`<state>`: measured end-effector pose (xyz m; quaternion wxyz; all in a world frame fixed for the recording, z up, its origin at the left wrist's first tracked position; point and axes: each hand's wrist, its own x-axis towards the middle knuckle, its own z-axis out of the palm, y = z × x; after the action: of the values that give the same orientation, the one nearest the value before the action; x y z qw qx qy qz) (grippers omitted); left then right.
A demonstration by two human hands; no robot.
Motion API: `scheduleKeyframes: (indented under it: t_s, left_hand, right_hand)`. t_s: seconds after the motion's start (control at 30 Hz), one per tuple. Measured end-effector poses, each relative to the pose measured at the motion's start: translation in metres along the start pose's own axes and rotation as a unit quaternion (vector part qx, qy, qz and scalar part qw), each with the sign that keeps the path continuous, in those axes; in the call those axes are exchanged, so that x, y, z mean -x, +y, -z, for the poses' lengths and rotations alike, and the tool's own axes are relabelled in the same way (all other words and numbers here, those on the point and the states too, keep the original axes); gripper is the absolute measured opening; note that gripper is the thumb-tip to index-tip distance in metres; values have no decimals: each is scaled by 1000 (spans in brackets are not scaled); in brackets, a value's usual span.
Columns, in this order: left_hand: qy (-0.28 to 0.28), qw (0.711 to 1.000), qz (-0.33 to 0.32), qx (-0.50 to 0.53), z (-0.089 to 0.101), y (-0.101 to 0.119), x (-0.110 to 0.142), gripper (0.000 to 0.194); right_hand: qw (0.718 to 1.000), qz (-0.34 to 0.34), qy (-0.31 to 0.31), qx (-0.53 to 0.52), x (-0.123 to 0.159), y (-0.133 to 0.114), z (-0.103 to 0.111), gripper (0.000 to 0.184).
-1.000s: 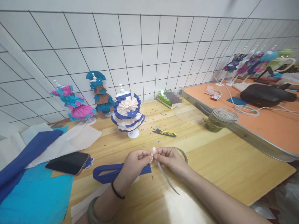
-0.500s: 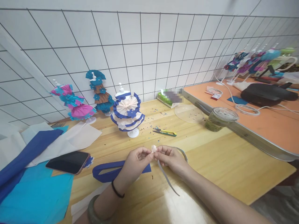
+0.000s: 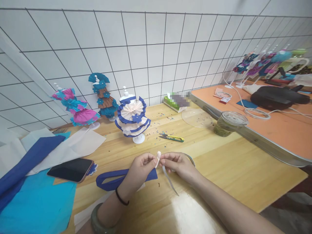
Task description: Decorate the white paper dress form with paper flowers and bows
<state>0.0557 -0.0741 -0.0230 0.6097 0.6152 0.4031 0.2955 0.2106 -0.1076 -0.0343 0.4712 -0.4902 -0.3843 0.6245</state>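
Note:
Between my fingertips, above the wooden table, is a small piece of gathered pale pink paper [image 3: 158,155]. My left hand [image 3: 143,167] pinches it from the left side. My right hand [image 3: 177,163] is closed at its right side, with a narrow grey strip of tape [image 3: 170,182] hanging down from the fingers. Part of a tape roll [image 3: 190,158] shows behind the right hand. Under my left wrist lies a folded blue paper band [image 3: 110,182]. Beyond my hands stands a small dress form [image 3: 133,113] in a white and blue paper dress.
Yellow-handled thread snips [image 3: 172,137] lie among paper scraps. To the left are a phone [image 3: 70,170] and turquoise paper sheets [image 3: 36,204]. Two more dressed forms stand by the wall. A lidded jar [image 3: 227,124] sits near the orange table [image 3: 273,130] on the right.
My right fingers have shifted slightly, and the hanging strip now reaches less far down. The pale paper piece shows more of its length between my fingertips. The view has tilted very slightly.

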Motion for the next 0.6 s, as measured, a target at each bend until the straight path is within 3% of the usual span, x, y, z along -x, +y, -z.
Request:
scheduleKeyframes:
  t_s: [0.37,0.6]
  left_hand:
    - [-21,1000,0,-12,2,2,1,23]
    - [-61,993,54,86,4,-2,0,21]
  right_hand:
    - [999,29,6,27,-1,6,2,25]
    - [1000,20,-18,-6,0,1,3,24]
